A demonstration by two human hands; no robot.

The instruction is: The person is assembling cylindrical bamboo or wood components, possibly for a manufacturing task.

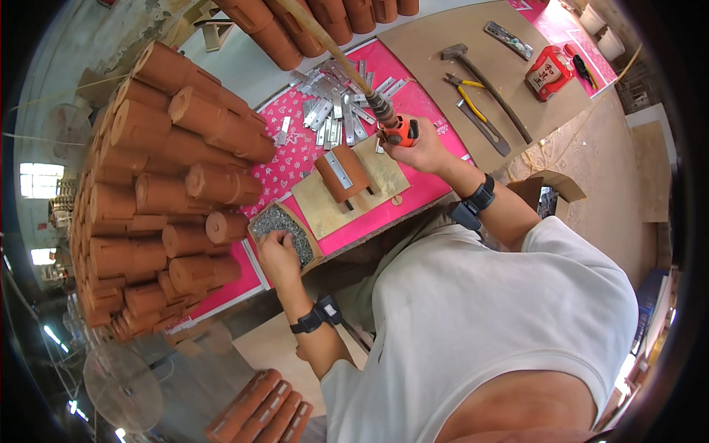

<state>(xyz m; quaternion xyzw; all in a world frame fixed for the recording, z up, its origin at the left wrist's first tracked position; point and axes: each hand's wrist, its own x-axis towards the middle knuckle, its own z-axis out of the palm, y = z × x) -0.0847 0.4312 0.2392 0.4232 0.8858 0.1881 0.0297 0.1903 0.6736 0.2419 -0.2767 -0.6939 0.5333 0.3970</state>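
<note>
- Well, I see bright windows (42, 181), then stacked terracotta-brown cylinders (140, 196) on a pink patterned tabletop (284, 171).
- The left hand (279, 258), fingers bent, is at a tan box (309, 238) of small grey metal pieces (275, 221); pinching any, I can't tell.
- Mid-table, a brown cylinder (356, 173) topped by a silver metal strip (339, 171) lies on a pale wooden board (389, 176).
- The right hand (419, 145) wraps its fingers around an orange-red driver-like tool (399, 132).

- A hammer (493, 95) with a grey metal head and long dark handle, lying on a flat tan sheet (432, 46)
- Yellow-handled pliers (470, 102), beside the hammer
- A flat grey metal bar (480, 124), near the pliers
- A red container (550, 74) with pale markings, near the sheet's far right edge
- Two white buckets (611, 46), beyond
- An open brown cardboard box (570, 184), lower down
- A round, pale fan (122, 387) at lower left
</note>
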